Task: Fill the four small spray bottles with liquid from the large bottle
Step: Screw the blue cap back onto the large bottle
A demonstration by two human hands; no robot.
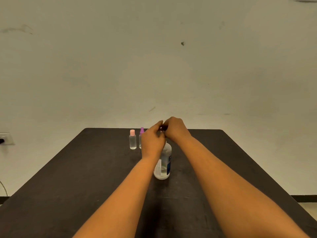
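The large clear bottle [163,164] with a blue and white label stands upright in the middle of the dark table [85,169]. Above its top my left hand [152,141] and my right hand [176,129] meet with curled fingers. Both pinch a small dark object [163,128], mostly hidden, so I cannot tell what it is. A small clear bottle with a pink cap [132,140] stands upright at the far side. Beside it on the right is a small bottle with a purple cap [141,131], partly behind my left hand. No other small bottles are visible.
The table's far edge runs just behind the small bottles, close to a plain wall. A wall socket [5,139] with a plug sits low at the left. Both forearms stretch over the near half of the table.
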